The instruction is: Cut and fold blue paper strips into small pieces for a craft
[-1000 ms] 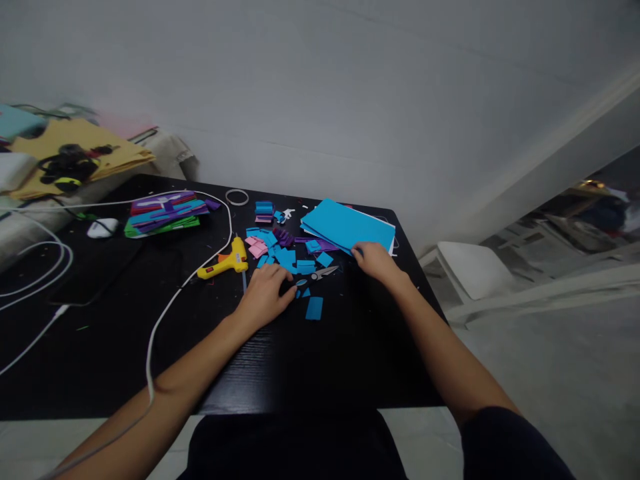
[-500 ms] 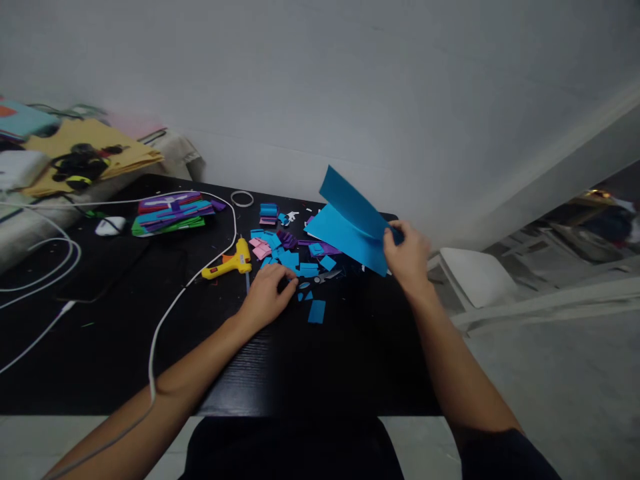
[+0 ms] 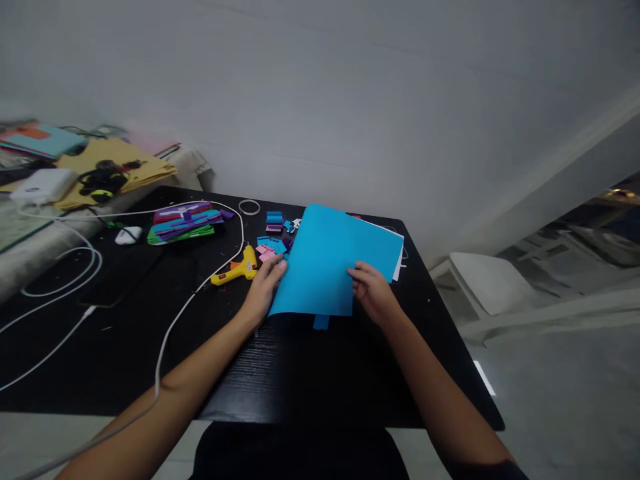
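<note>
A bright blue paper sheet (image 3: 320, 267) curves over the tabletop, its near edge raised. My right hand (image 3: 375, 290) pinches it by the right edge between thumb and fingers. Along the sheet's left edge lies my left hand (image 3: 265, 287), fingers extended and the thumb close to the paper; whether it touches the paper is unclear. Behind and to the right, more blue paper (image 3: 377, 243) rests on a white sheet (image 3: 399, 267). A small blue paper strip (image 3: 321, 322) pokes out below the near edge. The scissors and most cut pieces are hidden under the sheet.
A yellow glue gun (image 3: 237, 267) lies left of my left hand. Pink paper pieces (image 3: 266, 251) and a stack of coloured strips (image 3: 185, 223) sit further back. A white cable (image 3: 167, 340) crosses the black table (image 3: 240, 393) and my left forearm. A white stool (image 3: 490, 280) stands at right.
My right hand has brought the blue sheet left and nearer, over the scissors and cut pieces. My left hand has shifted only slightly. The view has tilted a little.
</note>
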Demonstrator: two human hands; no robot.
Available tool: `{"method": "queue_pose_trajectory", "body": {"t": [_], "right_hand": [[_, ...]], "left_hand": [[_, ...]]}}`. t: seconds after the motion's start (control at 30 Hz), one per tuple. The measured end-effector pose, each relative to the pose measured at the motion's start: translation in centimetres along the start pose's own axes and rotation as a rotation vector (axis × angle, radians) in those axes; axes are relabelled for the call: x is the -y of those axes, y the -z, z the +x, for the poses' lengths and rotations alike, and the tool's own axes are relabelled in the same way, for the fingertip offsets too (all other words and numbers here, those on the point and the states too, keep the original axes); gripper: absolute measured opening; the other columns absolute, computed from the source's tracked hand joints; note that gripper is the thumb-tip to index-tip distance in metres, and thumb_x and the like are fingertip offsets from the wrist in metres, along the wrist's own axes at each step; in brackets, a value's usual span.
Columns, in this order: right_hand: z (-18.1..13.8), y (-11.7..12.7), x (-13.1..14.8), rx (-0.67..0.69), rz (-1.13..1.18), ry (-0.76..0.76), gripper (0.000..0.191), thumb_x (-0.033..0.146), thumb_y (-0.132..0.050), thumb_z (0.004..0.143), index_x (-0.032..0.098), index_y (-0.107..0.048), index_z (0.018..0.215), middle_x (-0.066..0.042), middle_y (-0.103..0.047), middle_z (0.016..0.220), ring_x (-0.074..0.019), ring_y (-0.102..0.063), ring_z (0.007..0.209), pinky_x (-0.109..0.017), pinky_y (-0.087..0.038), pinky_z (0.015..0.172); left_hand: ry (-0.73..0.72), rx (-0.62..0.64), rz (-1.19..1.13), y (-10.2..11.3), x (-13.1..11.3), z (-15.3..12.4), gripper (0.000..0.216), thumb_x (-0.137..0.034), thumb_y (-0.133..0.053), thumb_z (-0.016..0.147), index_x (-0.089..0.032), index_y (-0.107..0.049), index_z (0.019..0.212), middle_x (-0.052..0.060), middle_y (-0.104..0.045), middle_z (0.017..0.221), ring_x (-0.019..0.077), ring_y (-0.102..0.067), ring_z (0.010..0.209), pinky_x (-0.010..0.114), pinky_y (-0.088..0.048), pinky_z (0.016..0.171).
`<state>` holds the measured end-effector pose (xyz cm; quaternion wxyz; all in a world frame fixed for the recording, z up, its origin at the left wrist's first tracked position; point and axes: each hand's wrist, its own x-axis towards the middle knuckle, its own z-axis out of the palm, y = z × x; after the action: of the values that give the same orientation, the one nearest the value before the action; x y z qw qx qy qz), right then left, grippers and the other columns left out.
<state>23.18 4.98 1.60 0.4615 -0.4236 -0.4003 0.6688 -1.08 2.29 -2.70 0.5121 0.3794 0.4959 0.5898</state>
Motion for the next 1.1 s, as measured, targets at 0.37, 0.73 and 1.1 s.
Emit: {"method": "queue_pose_trajectory", "body": {"t": [0.37,0.73,1.1], "right_hand": [[0.7,1.5,-1.9,0.093,-0.016,-0.039,0.037,0.048,-0.084,0.069,0.022,-0.072,0.093,-0.009,-0.077,0.1,-0.0286,-0.071,0.092,-0.041,-0.057,0.078],[0.9,1.8,-2.4,0.087,-0.058,-0.055,0.04,0.043,-0.091,0.063,0.018,-0.077,0.091,-0.01,-0.078,0.101,-0.0306,-0.072,0.096,-0.046,-0.053,0.09],[0.8,1.5,-2.8,-0.055,-0.185,0.07,0.045,0.063,-0.078,0.072,0.019,-0.071,0.078,-0.005,-0.073,0.077,-0.0232,-0.067,0.073,-0.037,-0.052,0.072]], "left_hand": [[-0.044,0.056,-0.009,-0.2,-0.5,-0.6,0.085,-0.033,-0.092,0.058,-0.022,-0.051,0.132,0.011,-0.071,0.124,0.0265,-0.073,0.102,0.041,-0.06,0.088],[-0.066,0.072,0.138,0.7,-0.7,-0.1,0.05,-0.057,-0.083,0.072,-0.014,-0.074,0.097,0.003,-0.074,0.079,0.017,-0.064,0.064,0.027,-0.052,0.06],[-0.056,0.062,0.28,1.0,-1.1,0.1,0.052,-0.067,-0.073,0.076,-0.015,-0.066,0.072,-0.001,-0.061,0.06,0.0131,-0.05,0.053,0.023,-0.041,0.052]]}}
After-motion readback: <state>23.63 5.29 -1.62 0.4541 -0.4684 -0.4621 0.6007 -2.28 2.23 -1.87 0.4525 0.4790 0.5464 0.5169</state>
